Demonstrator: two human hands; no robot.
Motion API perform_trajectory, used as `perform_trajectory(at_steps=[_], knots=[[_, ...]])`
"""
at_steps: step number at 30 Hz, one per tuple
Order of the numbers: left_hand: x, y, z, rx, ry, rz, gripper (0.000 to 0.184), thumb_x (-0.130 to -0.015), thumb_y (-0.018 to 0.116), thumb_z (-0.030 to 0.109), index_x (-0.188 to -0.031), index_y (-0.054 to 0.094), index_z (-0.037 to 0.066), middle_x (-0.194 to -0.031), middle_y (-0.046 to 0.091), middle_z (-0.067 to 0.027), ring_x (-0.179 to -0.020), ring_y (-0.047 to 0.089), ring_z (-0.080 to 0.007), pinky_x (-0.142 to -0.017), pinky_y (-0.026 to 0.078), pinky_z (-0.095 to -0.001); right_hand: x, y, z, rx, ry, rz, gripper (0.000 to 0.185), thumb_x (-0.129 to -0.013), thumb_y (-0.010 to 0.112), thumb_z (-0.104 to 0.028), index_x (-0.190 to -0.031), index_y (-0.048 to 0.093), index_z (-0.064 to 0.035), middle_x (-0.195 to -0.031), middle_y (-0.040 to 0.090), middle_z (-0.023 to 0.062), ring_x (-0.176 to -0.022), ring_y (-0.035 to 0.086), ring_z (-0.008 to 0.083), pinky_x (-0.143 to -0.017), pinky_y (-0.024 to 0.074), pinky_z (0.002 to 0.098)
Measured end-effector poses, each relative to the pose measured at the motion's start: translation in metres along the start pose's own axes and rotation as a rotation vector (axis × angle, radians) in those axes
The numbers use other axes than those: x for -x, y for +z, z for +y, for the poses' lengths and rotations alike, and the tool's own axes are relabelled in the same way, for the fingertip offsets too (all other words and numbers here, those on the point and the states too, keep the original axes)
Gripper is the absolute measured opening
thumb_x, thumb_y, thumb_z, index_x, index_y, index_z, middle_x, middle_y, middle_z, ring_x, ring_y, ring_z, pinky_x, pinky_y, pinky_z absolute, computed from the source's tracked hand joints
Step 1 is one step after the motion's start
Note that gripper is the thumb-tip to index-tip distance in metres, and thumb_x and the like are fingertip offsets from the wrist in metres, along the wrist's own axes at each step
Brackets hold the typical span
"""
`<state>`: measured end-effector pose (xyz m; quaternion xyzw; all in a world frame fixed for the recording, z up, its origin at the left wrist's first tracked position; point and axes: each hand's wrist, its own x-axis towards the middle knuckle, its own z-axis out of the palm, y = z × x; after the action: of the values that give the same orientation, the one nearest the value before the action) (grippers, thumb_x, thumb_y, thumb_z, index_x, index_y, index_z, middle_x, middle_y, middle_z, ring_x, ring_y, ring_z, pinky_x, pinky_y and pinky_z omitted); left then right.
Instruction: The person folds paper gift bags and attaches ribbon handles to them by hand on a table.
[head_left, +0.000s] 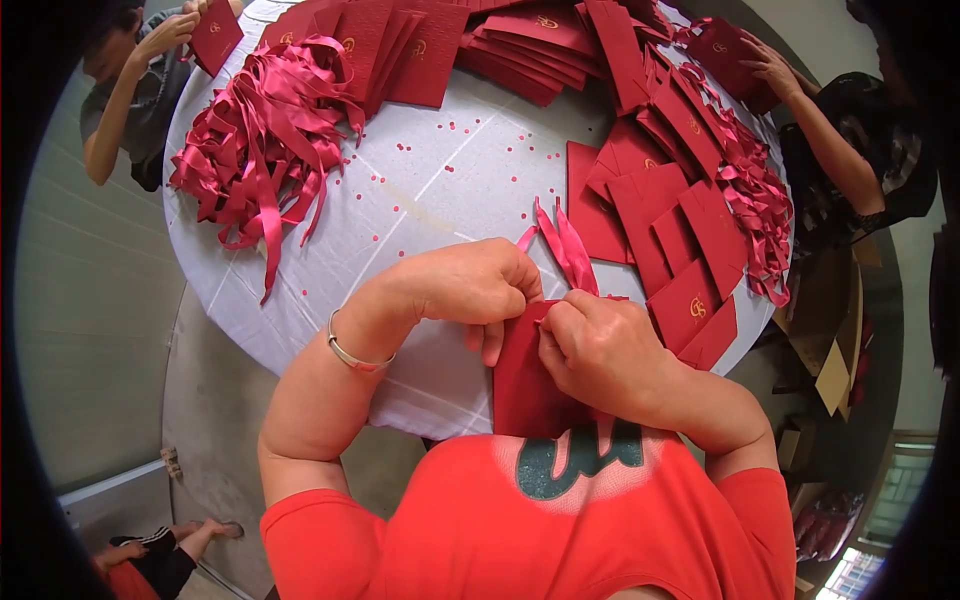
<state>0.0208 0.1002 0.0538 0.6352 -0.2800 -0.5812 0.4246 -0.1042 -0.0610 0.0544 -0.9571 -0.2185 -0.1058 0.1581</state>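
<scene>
Just in front of my body is a dark red bag [530, 375], at the near edge of the round table. My left hand [490, 290], with a bracelet on its wrist, has its fingers curled at the bag's top left edge. My right hand [595, 345] is closed on the bag's top right part. A pink ribbon [570, 245] rises behind my hands, its ends pointing away from me. What exactly my fingertips pinch is hidden.
Pink ribbons [270, 140] are heaped at the left of the white tablecloth [420, 190]. Red bags [645, 210] are piled at the back and right, beside more ribbons [760, 210]. Small red dots lie scattered. Two people hold red bags across the table; another person sits lower left.
</scene>
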Motion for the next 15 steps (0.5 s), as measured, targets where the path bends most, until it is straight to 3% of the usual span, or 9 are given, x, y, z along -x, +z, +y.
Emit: perform_trajectory(at_steps=[8, 15], knots=[[0.001, 0.002, 0.004, -0.08, -0.03, 0.02, 0.024, -0.078, 0.04, -0.002, -0.092, 0.059, -0.007, -0.076, 0.066, -0.0137, -0.061, 0.069, -0.0209, -0.053, 0.054, -0.0308, -0.026, -0.01, -0.012, 0.049, 0.099, -0.285, 0.01, -0.074, 0.06, -0.007, -0.073, 0.059, 0.0024, -0.072, 0.061, 0.0187, -0.06, 0.062, 0.0361, -0.056, 0.0517, 0.0456], [0.007, 0.0, 0.009, -0.046, 0.012, 0.0, 0.024, -0.082, 0.04, -0.004, -0.095, 0.06, -0.005, -0.083, 0.067, -0.0139, -0.062, 0.069, -0.0203, -0.053, 0.054, -0.03, -0.056, -0.031, -0.011, -0.053, 0.164, -0.541, 0.011, -0.07, 0.057, -0.005, -0.072, 0.064, 0.0036, -0.074, 0.064, 0.023, -0.069, 0.064, 0.0399, -0.066, 0.0525, 0.0466]])
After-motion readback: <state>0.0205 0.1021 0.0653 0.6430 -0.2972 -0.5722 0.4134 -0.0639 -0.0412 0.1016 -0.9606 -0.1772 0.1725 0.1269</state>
